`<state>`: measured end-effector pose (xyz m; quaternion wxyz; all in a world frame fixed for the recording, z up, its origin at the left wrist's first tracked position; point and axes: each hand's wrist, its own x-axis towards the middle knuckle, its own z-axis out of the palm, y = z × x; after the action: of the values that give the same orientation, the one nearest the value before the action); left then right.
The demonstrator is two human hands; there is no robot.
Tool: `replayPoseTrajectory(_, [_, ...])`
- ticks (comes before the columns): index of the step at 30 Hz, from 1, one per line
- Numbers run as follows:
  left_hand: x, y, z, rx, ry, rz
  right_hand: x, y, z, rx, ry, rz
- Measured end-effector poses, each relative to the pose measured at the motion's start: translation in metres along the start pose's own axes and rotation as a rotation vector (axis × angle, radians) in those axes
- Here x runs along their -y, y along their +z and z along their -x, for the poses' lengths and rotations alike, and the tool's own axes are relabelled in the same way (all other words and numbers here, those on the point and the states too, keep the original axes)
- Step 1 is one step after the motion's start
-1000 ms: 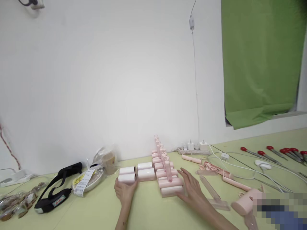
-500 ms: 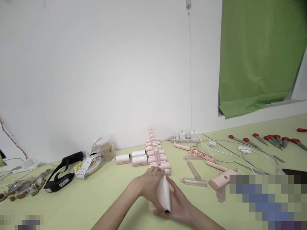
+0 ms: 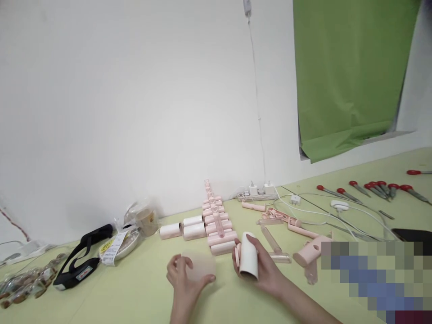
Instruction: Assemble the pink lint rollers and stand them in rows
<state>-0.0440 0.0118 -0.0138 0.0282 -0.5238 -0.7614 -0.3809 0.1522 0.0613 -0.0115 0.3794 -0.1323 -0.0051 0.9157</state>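
Note:
My left hand (image 3: 189,276) pinches a thin, pale translucent sheet (image 3: 201,266) between fingers and thumb, low in the middle of the view. To its right, my right hand (image 3: 261,265) is wrapped round a white roll (image 3: 249,254) with a dark hollow end, and a pink part (image 3: 237,254) shows by its fingers. Beyond the hands lies a column of pink rollers (image 3: 216,225) with a clear pinkish cover (image 3: 218,225) across them. More white rolls (image 3: 195,231) lie to the left of the column.
Left: a black strap (image 3: 86,247), a labelled round package (image 3: 118,245), a bagged cup (image 3: 146,220) and several small wrapped items (image 3: 30,279). Right: pink parts (image 3: 312,251), clear covers (image 3: 272,238), white cables (image 3: 339,205) and several red-ended tools (image 3: 374,186). A power strip (image 3: 256,196) is by the wall.
My hands have moved apart. The left has gone left with the thin sheet, while the right has moved right and up with the white roll. The view has shifted slightly.

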Motion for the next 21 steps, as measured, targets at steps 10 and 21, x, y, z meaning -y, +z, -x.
replayPoseTrajectory(10, [-0.027,0.001,0.037,0.385,0.149,0.394,-0.019,0.006,0.008,0.024,-0.085,0.278])
replayPoseTrajectory(21, [-0.035,-0.019,0.025,0.669,-0.085,1.039,-0.037,0.005,0.022,0.060,0.072,1.095])
